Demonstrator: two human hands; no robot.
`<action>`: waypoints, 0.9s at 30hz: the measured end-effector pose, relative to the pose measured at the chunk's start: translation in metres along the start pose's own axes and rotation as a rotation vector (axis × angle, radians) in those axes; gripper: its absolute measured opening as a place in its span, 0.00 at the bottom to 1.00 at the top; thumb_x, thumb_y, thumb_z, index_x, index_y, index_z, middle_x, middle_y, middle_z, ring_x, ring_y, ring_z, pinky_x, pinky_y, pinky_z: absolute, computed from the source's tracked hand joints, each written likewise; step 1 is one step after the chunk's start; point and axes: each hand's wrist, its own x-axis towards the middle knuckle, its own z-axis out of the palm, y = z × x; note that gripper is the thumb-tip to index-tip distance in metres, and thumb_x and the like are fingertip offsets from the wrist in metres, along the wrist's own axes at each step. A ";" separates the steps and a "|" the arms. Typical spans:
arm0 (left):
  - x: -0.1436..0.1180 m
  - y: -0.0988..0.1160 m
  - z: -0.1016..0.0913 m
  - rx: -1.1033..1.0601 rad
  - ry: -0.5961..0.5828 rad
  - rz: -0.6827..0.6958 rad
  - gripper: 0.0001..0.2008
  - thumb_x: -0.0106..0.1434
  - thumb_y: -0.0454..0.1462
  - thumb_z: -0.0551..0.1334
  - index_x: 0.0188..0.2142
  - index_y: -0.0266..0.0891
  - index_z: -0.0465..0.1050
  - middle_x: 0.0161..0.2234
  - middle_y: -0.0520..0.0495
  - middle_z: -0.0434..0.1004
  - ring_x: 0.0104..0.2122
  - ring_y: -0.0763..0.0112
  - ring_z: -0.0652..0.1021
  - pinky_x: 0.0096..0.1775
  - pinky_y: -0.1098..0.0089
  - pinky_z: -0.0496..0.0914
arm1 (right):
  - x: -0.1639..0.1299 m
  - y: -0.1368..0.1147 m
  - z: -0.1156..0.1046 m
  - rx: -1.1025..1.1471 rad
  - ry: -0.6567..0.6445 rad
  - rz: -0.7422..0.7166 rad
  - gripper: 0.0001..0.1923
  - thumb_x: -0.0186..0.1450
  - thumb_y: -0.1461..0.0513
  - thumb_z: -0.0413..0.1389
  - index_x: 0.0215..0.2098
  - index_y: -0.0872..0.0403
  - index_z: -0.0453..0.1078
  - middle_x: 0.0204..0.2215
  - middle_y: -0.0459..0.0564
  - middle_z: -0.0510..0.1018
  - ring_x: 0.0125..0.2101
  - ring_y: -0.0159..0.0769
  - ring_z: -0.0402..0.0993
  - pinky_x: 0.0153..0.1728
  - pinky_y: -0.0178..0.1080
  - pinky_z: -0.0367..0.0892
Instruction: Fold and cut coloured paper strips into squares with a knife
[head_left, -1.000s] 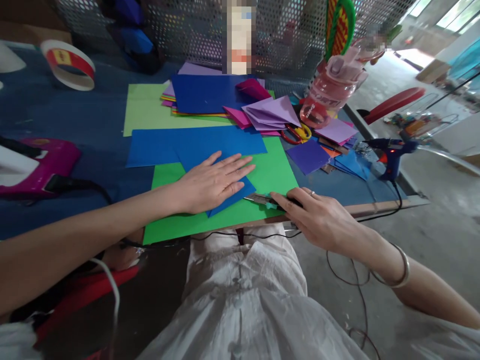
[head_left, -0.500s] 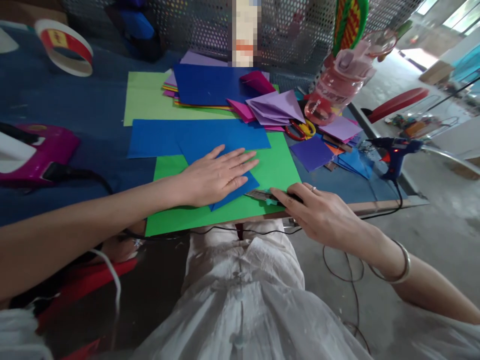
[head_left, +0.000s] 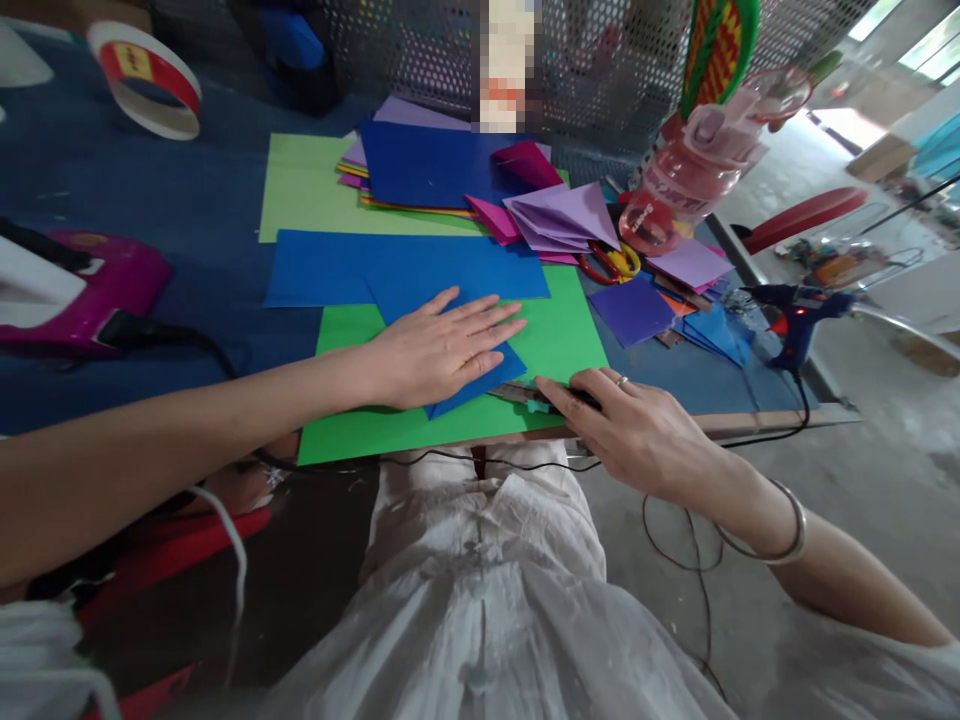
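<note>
Blue paper sheet (head_left: pixel 480 375) under one flat, open left hand (head_left: pixel 439 350); right hand (head_left: pixel 630 425) gripping one cutter (head_left: pixel 529 396).

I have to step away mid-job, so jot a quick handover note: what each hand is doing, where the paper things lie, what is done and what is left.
Left hand: flat, open, pressing the blue sheet onto the green sheet.
Right hand: on the cutter at the green sheet's near edge; grip partly hidden.
Nearby: scissors, purple folded paper, glue gun.
Done: sheets stacked and pinned.
Left: no finished cut shows; probably the blue sheet's near edge.
</note>
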 end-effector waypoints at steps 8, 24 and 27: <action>0.001 0.002 -0.003 0.019 -0.028 -0.013 0.31 0.80 0.48 0.38 0.78 0.48 0.40 0.79 0.55 0.37 0.78 0.61 0.44 0.74 0.50 0.34 | 0.001 -0.002 -0.001 0.015 0.021 -0.003 0.23 0.75 0.69 0.47 0.67 0.60 0.62 0.42 0.56 0.78 0.34 0.40 0.74 0.25 0.38 0.69; 0.001 0.004 -0.005 0.000 -0.042 -0.023 0.32 0.79 0.49 0.38 0.78 0.47 0.41 0.79 0.56 0.37 0.78 0.62 0.44 0.74 0.50 0.34 | 0.012 -0.004 -0.001 0.043 0.035 -0.053 0.23 0.75 0.69 0.48 0.67 0.61 0.63 0.41 0.55 0.78 0.33 0.39 0.73 0.25 0.39 0.67; 0.001 0.003 -0.004 -0.004 -0.030 -0.015 0.32 0.79 0.49 0.38 0.78 0.47 0.42 0.79 0.55 0.38 0.78 0.62 0.44 0.74 0.50 0.35 | 0.010 -0.005 -0.002 0.037 0.029 -0.059 0.23 0.74 0.70 0.48 0.67 0.62 0.63 0.42 0.56 0.78 0.34 0.39 0.73 0.26 0.38 0.67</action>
